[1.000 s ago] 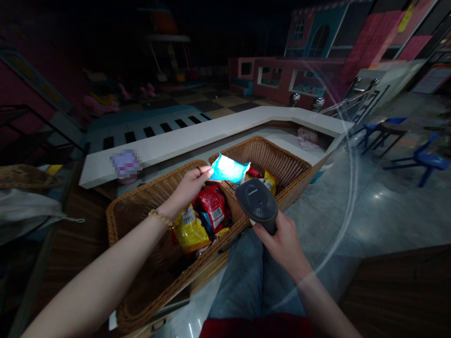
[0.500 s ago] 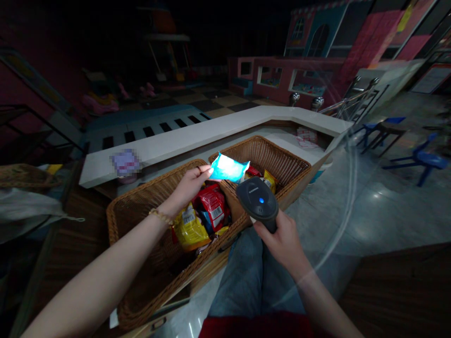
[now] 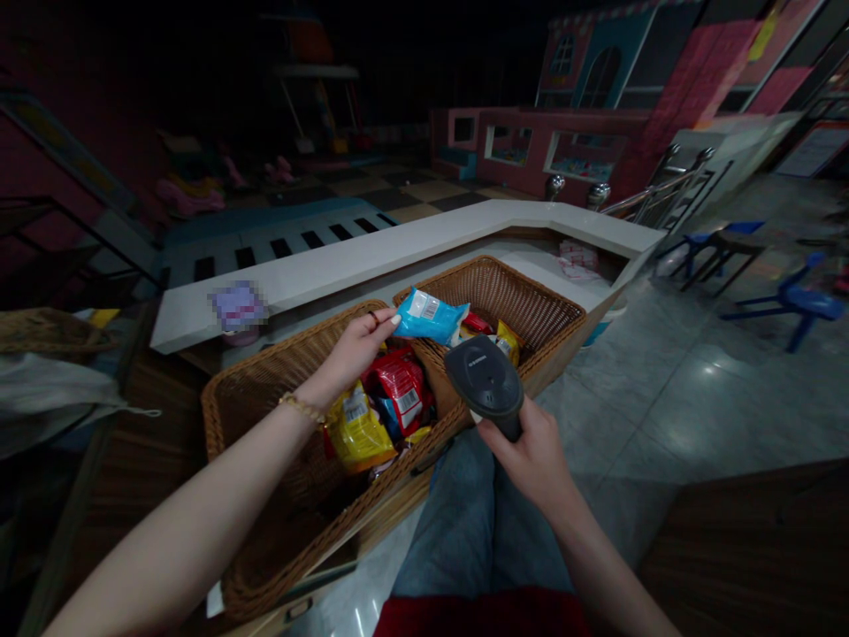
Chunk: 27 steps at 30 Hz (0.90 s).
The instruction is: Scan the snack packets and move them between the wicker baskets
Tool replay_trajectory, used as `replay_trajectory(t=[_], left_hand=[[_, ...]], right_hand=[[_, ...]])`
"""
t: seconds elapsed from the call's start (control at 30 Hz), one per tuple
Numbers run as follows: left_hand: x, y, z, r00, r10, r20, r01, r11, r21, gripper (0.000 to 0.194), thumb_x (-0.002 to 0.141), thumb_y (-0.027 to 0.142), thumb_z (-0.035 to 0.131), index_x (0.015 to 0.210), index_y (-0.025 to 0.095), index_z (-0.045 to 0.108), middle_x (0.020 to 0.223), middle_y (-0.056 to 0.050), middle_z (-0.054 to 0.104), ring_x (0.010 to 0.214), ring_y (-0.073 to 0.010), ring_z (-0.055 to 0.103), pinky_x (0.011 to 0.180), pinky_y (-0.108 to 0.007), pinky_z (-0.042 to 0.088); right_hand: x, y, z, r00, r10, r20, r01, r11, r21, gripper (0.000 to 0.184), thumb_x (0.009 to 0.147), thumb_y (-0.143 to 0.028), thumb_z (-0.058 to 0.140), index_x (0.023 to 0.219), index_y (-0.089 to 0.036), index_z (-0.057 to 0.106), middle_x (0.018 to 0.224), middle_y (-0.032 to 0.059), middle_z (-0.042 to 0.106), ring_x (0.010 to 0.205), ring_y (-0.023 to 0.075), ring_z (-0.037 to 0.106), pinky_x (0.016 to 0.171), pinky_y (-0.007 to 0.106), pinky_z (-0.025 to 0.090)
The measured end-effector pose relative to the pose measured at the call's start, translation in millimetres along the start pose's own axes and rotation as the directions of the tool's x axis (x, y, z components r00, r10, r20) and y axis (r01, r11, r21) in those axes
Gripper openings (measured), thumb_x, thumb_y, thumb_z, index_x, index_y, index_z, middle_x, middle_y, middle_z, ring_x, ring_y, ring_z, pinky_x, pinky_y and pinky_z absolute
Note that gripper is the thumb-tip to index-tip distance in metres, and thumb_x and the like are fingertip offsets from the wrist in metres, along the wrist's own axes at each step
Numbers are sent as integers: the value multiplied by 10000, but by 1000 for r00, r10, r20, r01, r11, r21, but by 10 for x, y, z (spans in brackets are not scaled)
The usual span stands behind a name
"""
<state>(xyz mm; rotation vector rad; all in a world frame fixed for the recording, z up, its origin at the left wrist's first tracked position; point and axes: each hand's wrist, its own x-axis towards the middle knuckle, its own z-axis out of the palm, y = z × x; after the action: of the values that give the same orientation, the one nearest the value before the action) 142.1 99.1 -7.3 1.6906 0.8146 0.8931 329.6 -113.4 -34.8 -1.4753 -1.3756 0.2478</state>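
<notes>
My left hand [image 3: 362,347] pinches one end of a blue snack packet [image 3: 434,318], whose white barcode label faces up. The packet is held above where the two wicker baskets meet. In my right hand [image 3: 534,447] is a dark grey barcode scanner [image 3: 486,376], its head close to the packet's near right corner. Beneath my left hand, the left basket [image 3: 248,367] holds several packets, among them a yellow packet [image 3: 358,429] and a red packet [image 3: 400,385]. The right basket [image 3: 531,296] has red and yellow packets in it, partly hidden by the scanner.
A white counter ledge [image 3: 398,243] runs behind the baskets, with a purple blurred item [image 3: 237,308] at its left. Folded red-and-white paper [image 3: 578,259] lies on the shelf at right. Blue chairs [image 3: 796,296] stand on the tiled floor. A grey cloth bag [image 3: 53,398] is at far left.
The scanner's bright light on the blue packet and its blue indicator have gone off, so the label's barcode now shows. Both hands have stayed nearly still.
</notes>
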Motion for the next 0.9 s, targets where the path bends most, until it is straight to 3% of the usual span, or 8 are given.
replay_trajectory(t=[0.13, 0.27, 0.33, 0.43, 0.53, 0.63, 0.77, 0.9], left_hand=[[20, 114, -164, 983, 36, -178, -33, 999, 21, 493, 800, 593, 722, 1026, 156, 763, 992, -77, 776, 954, -241, 688, 969, -382, 534], [37, 185, -434, 901, 91, -424, -5, 980, 199, 391, 825, 522, 686, 963, 164, 757, 939, -55, 763, 907, -229, 668, 880, -331, 538], [43, 186, -554, 888, 108, -447, 61, 936, 347, 369, 849, 501, 651, 959, 166, 760, 918, -60, 757, 881, -233, 663, 843, -328, 532], [45, 182, -647, 889, 149, -433, 167, 775, 609, 336, 863, 440, 626, 986, 161, 767, 907, -82, 751, 889, -254, 652, 871, -360, 513], [57, 214, -599, 903, 239, -358, 134, 634, 761, 303, 881, 374, 588, 1020, 173, 767, 1003, -104, 755, 990, -285, 639, 951, -405, 478], [141, 253, -422, 956, 244, -164, -24, 622, 783, 307, 894, 352, 571, 1088, 198, 751, 1076, -98, 761, 1026, -284, 644, 983, -415, 460], [412, 221, -42, 977, 160, 139, -205, 548, 811, 339, 870, 352, 629, 1166, 232, 743, 1051, -96, 774, 1075, -319, 657, 1075, -481, 370], [789, 108, 387, 938, -35, 344, -302, 401, 865, 443, 884, 334, 607, 1306, 234, 695, 1109, -92, 783, 1121, -286, 685, 1118, -415, 331]], right_hand=[[-15, 63, -35, 1000, 10, -23, -10, 999, -31, 83, 854, -291, 603, 886, -222, 635, 771, 37, 737, 680, 226, 694, 649, 301, 546], [-10, 148, -101, 998, 42, -56, -45, 997, -62, 103, 868, -310, 608, 892, -216, 645, 764, 33, 736, 675, 223, 690, 637, 303, 538], [0, 194, -132, 996, 59, -70, -64, 995, -72, 121, 870, -336, 616, 870, -217, 642, 757, 32, 735, 666, 222, 684, 631, 306, 533], [18, 261, -168, 993, 84, -88, -92, 992, -81, 173, 869, -387, 635, 826, -219, 633, 711, 26, 719, 622, 217, 666, 604, 306, 520], [31, 315, -199, 988, 108, -109, -118, 989, -89, 194, 868, -410, 636, 836, -219, 640, 693, 25, 714, 611, 221, 666, 591, 307, 513], [42, 359, -224, 987, 118, -107, -128, 988, -90, 183, 872, -402, 628, 844, -223, 645, 686, 22, 710, 625, 226, 674, 603, 309, 516], [55, 420, -229, 986, 137, -97, -144, 987, -75, 184, 879, -398, 629, 843, -218, 648, 682, 21, 707, 617, 224, 670, 608, 312, 515], [61, 477, -208, 983, 156, -97, -162, 985, -60, 183, 883, -397, 631, 862, -216, 653, 661, 14, 698, 616, 226, 669, 602, 312, 512]])
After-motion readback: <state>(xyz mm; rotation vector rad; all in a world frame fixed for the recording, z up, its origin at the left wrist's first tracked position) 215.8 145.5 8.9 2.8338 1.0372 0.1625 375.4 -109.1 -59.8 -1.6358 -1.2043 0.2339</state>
